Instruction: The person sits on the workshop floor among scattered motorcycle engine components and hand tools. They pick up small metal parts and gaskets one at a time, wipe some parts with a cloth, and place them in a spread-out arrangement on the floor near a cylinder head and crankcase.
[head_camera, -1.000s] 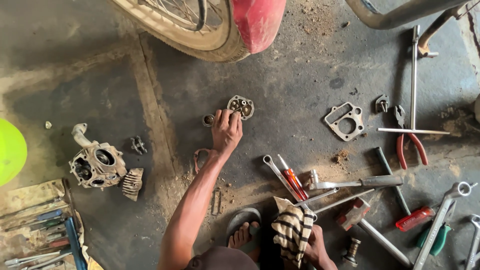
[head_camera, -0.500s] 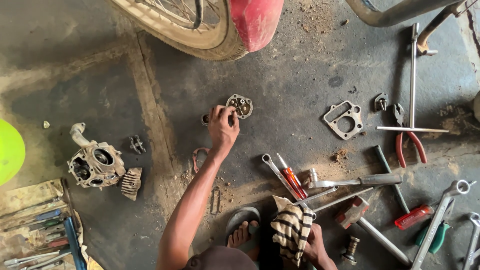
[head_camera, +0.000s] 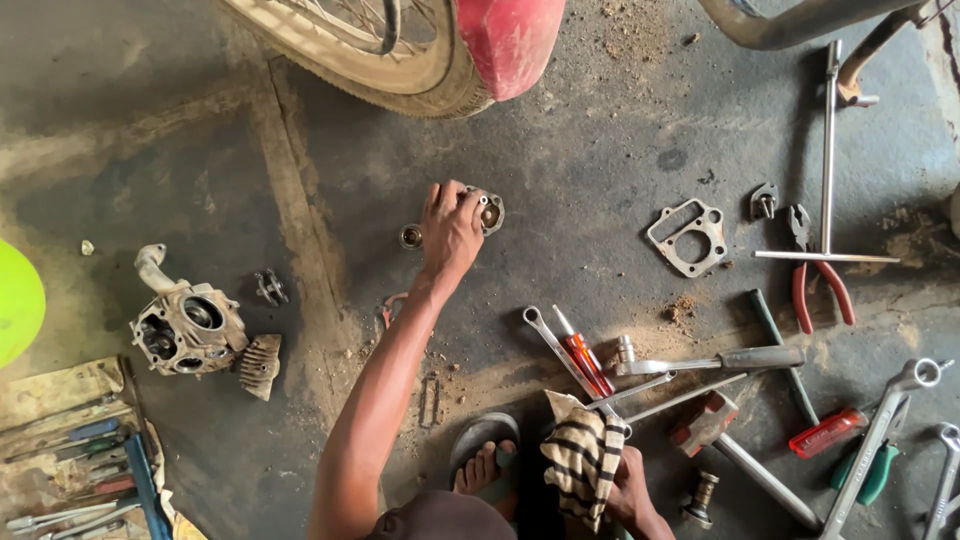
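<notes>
My left hand (head_camera: 452, 228) reaches out over the concrete floor (head_camera: 600, 150) and grips a small round metal engine part (head_camera: 489, 211) – it lies just below the motorcycle tyre (head_camera: 400, 80). My right hand (head_camera: 628, 487) clutches a striped rag (head_camera: 582, 452) near my sandalled foot (head_camera: 482, 462).

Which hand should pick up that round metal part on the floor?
Probably the left hand: it is stretched out and already touching the round metal part. The right hand is tucked close to the body, holding a striped rag.
</notes>
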